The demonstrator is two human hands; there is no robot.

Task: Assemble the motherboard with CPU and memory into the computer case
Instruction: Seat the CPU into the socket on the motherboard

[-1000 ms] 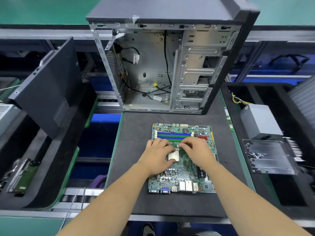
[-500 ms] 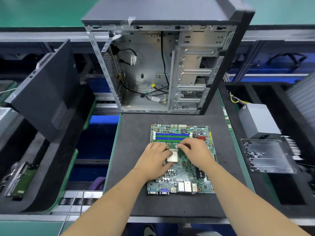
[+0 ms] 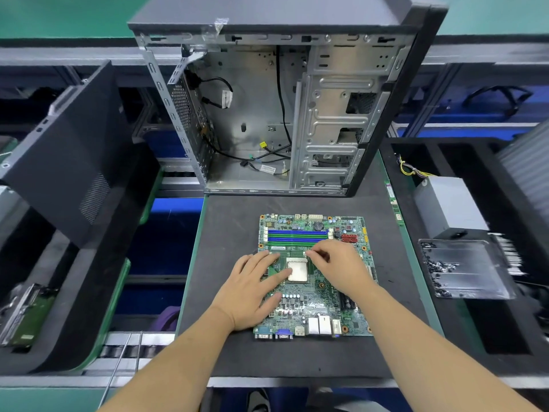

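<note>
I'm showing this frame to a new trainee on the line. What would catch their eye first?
Probably the green motherboard lying flat on the dark mat at centre, with both hands on it: the left hand rests flat beside the pale square CPU, and the right hand pinches something small at the socket's far edge. Behind it stands the open computer case, with loose cables inside.

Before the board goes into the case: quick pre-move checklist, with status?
1. CPU sits in its socket on the motherboard: ok.
2. Socket latched: cannot tell; right hand pinches something at its far edge.
3. Memory in the slots: cannot tell.
4. Case open, side facing the board: ok.
5. Case floor free: not ok, loose cables lie there.
6. Hands clear of the board: not ok, left hand rests flat on it.
</note>
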